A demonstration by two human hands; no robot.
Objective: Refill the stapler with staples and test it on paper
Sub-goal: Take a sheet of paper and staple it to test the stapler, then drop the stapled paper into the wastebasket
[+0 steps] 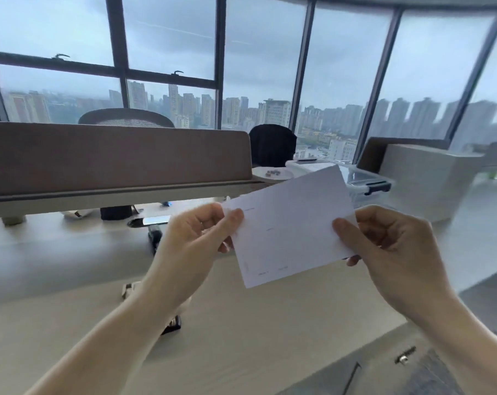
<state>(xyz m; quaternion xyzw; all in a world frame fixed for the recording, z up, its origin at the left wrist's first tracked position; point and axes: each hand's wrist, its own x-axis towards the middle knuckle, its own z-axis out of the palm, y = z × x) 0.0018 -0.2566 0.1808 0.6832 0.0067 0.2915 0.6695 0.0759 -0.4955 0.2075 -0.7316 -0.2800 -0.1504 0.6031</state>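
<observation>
Paper (291, 226) is up in the air in front of us, held above the surface (255, 323), tilted with its right end higher, faint print marks on the facing side. Left hand (196, 238) pinches its left edge, thumb on the front; right hand (384, 246) pinches the right edge the same way, so both hands are clamped on the sheet. We see a dark object (171, 323) on the surface, mostly hidden under the left forearm; could be the stapler, can't tell. Another small dark item (154, 236) sits just behind the left hand, too blurred to identify. Further back, a brown partition (113, 158) runs along the far edge of the surface. A clear plastic bin (364, 181) with a dark latch stands behind the paper's upper right corner. Beyond that, windows (264, 67) show a hazy skyline.
</observation>
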